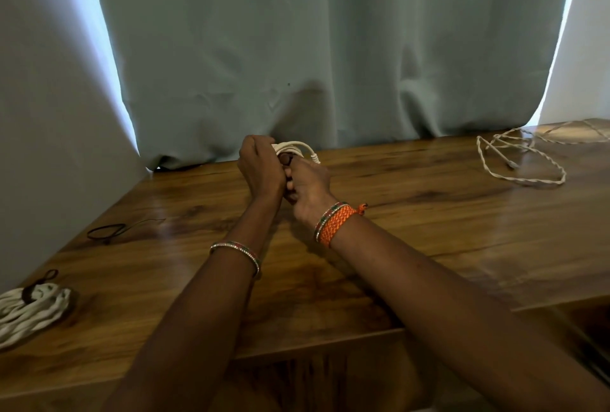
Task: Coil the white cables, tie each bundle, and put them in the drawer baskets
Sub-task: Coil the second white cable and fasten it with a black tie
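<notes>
Gripping coiled white cable (pixel 298 147), both hands (pixel 284 174) mid-table (pixel 429 230), possibly tying.

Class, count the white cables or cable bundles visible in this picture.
3: a tied bundle at the table's near left edge, a coil gripped in both hands, a loose cable at far right. Others may be hidden.

The left hand (pixel 260 165) hides most of the coiled cable (pixel 297 147); left of it, the tied bundle (pixel 31 311) runs off-frame.
</notes>
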